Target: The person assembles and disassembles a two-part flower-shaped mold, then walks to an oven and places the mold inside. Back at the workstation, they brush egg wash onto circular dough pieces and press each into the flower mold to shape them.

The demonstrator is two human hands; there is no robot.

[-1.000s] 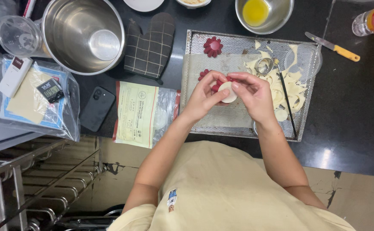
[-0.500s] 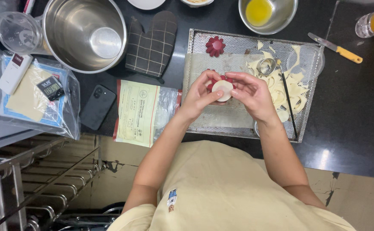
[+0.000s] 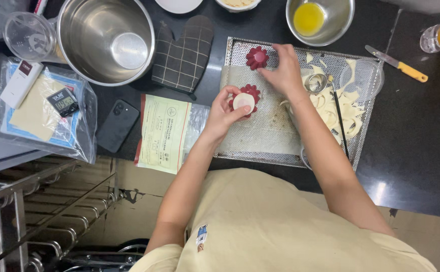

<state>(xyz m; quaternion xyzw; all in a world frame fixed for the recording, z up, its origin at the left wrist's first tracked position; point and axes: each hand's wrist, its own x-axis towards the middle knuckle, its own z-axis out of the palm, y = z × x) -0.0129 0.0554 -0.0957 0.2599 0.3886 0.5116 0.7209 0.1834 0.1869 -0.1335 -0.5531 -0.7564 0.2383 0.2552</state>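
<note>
**A:** Over a dark bench (image 3: 421, 131), seen from above: the left hand (image 3: 225, 113) cups a small red fluted mould (image 3: 245, 98) with a pale round of dough pressed into it. Why lifted off the tray?

**B:** It looks held clear so the fingers can curl round its rim; they are closed on the mould, thumb against the dough. The right hand (image 3: 283, 68) reaches across to a second red mould (image 3: 257, 57) standing at the far edge of the perforated metal tray (image 3: 260, 146). Its fingertips touch that mould, though I cannot tell whether they grip it or only rest on it.

**A:** And the rest of the tray?

**B:** On the right side lie dough offcuts (image 3: 348, 108), a round metal cutter (image 3: 316, 82) and a clear plastic lid (image 3: 363, 78), all just beside the right forearm. That heap crowds the side the arm crosses.

**A:** Around it?

**B:** A checked oven mitt (image 3: 182, 50) and a large steel bowl (image 3: 104, 38) to the left, a smaller bowl of yellow liquid (image 3: 318, 17) beyond the tray, a yellow-handled knife (image 3: 396, 63) well apart at right. A dark phone (image 3: 117, 126) and a bagged paper sheet (image 3: 164, 131) lie near the left elbow.
</note>
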